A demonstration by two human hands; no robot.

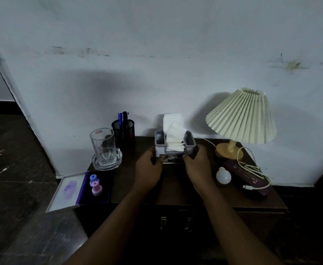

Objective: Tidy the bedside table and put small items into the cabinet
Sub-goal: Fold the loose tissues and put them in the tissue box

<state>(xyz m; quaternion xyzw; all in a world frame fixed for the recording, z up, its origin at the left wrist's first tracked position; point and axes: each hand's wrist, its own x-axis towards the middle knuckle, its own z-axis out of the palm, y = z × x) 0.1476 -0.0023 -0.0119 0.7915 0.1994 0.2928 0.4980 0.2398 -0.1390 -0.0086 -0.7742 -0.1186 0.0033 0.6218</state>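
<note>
Nearest: cabinet point(176, 236) front, dark, two metal pulls side by side at centre. Bedside table point(176, 190) top is dark brown.

Near left corner: open purple case point(106, 181), its pale lid point(67, 190) folded out past the left edge. A blue stamp point(93, 178) and a pink stamp point(96, 188) stand upright inside, touching.

Near right: white bulb point(223, 175) lying just beside a purple box point(252, 181); white cable point(256, 169) looped over the box.

Centre: left hand point(148, 169) and right hand point(197, 165) grip the grey tissue holder point(161, 150) from either side, fingers curled round its lower corners. Holder upright, at the middle of the tabletop; whether it rests on the top or is lifted, cannot tell. White tissue point(173, 129) sticks up from it.

Far left: drinking glass point(103, 144) standing in a glass dish point(118, 159); behind it, a black mesh pen cup point(123, 131) with pens, against the wall.

Far right: lamp point(242, 117), pleated cream shade tilted, wooden base.
</note>
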